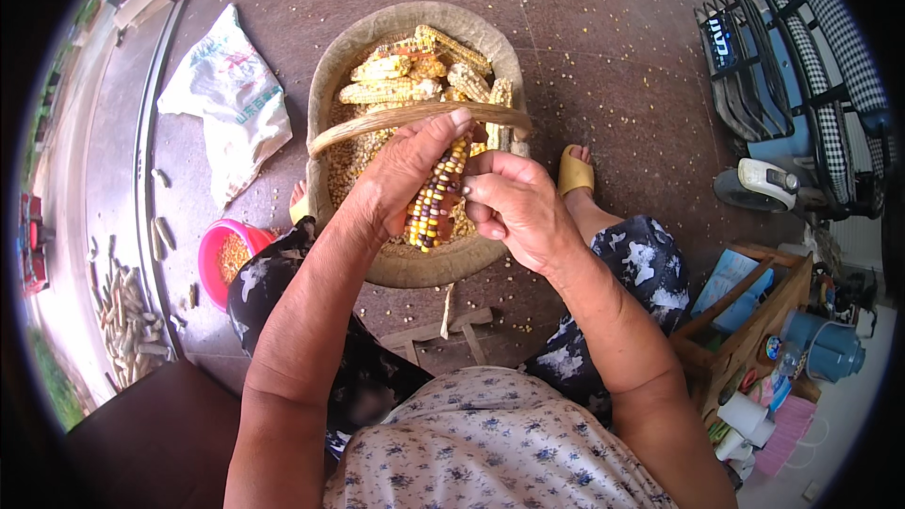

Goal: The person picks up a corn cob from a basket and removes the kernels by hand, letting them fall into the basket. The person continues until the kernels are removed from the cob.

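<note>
My left hand (406, 166) is wrapped around an ear of corn (435, 201) with yellow, white and dark purple kernels, its thumb along the upper end. On the ear's right side, the curled fingers and thumb of my right hand (520, 201) press against the kernels. A bare strip without kernels shows along that side. Both hands are over a deep oval basket (413, 271), partly under its arched wooden handle (382, 118). Inside lie several ears of corn (389, 91) on a layer of loose kernels (346, 173). My palms hide part of the held ear.
A pink bucket (212, 265) of kernels stands by my left knee, below a white woven sack (226, 106). Bare cobs (127, 329) lie piled at far left. On the right are a parked vehicle (778, 113) and a wooden frame (749, 304). Kernels litter the floor (601, 28).
</note>
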`<state>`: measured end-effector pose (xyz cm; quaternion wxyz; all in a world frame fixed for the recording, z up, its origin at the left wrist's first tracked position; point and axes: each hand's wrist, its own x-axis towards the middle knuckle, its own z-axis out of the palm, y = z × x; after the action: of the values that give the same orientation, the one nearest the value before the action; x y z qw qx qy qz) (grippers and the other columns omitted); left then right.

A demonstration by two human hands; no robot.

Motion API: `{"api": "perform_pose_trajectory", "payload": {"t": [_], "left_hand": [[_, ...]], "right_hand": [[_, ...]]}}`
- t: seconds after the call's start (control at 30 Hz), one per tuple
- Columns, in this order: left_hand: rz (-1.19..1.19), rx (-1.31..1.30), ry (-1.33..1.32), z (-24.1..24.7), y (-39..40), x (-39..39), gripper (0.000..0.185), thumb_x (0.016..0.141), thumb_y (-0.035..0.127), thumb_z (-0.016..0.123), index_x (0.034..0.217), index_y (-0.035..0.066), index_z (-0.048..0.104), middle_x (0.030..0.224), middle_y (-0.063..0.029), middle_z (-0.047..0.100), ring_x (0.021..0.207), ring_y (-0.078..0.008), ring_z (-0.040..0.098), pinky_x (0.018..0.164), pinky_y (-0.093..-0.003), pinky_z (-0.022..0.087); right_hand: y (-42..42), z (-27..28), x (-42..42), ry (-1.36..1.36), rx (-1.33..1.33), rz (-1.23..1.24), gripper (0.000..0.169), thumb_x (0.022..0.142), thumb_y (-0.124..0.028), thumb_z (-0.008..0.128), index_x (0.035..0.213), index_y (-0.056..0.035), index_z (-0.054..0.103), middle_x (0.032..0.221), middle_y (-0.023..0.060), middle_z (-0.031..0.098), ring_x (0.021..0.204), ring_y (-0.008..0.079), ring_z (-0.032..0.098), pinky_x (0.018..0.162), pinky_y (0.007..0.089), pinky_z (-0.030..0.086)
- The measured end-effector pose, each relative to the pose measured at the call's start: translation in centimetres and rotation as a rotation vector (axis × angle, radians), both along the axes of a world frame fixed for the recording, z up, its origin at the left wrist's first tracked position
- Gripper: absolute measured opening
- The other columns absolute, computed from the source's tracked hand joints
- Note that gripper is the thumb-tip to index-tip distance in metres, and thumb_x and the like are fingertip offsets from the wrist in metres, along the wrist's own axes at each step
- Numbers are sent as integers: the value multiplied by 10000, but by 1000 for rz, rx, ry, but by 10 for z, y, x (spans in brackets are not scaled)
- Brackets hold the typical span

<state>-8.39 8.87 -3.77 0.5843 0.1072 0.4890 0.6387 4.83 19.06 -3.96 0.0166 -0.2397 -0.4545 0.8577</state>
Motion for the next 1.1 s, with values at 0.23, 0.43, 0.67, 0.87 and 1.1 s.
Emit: {"api": "perform_pose_trajectory", "payload": {"t": [0.23,0.43,0.67,0.87,1.1], "left_hand": [[68,-44,-91,4,3,2,460,869,460,584,1055,40,580,859,-67,617,692,-145,590,563,-273,508],[91,20,-5,-5,5,-1,526,856,510,577,1057,25,577,829,-85,607,632,-140,570,492,-258,479],[-26,0,146,7,9,0,480,890,475,536,1053,26,586,802,-66,605,580,-102,542,449,-233,436],[37,25,250,0,12,9,625,857,560,525,1098,-16,531,827,-117,607,585,-146,602,408,-228,494],[-2,-13,237,3,9,6,617,870,556,499,1088,-21,528,811,-124,609,563,-157,608,406,-236,483]], "right_hand": [[0,-2,3,36,-41,14,89,871,-131,549,824,-61,521,653,-11,479,540,40,433,415,173,322],[-1,12,-1,60,-60,-70,172,896,-209,581,832,-63,519,648,-26,472,537,32,433,415,169,327],[8,8,2,71,80,-36,207,872,-233,642,813,-70,528,610,-49,452,501,24,410,412,166,308],[7,8,2,17,200,-22,198,884,-202,621,793,-51,532,595,-41,454,491,31,410,406,184,322],[1,1,1,39,77,-98,191,919,-218,558,852,-41,538,655,-16,489,496,39,435,398,184,333]]}}
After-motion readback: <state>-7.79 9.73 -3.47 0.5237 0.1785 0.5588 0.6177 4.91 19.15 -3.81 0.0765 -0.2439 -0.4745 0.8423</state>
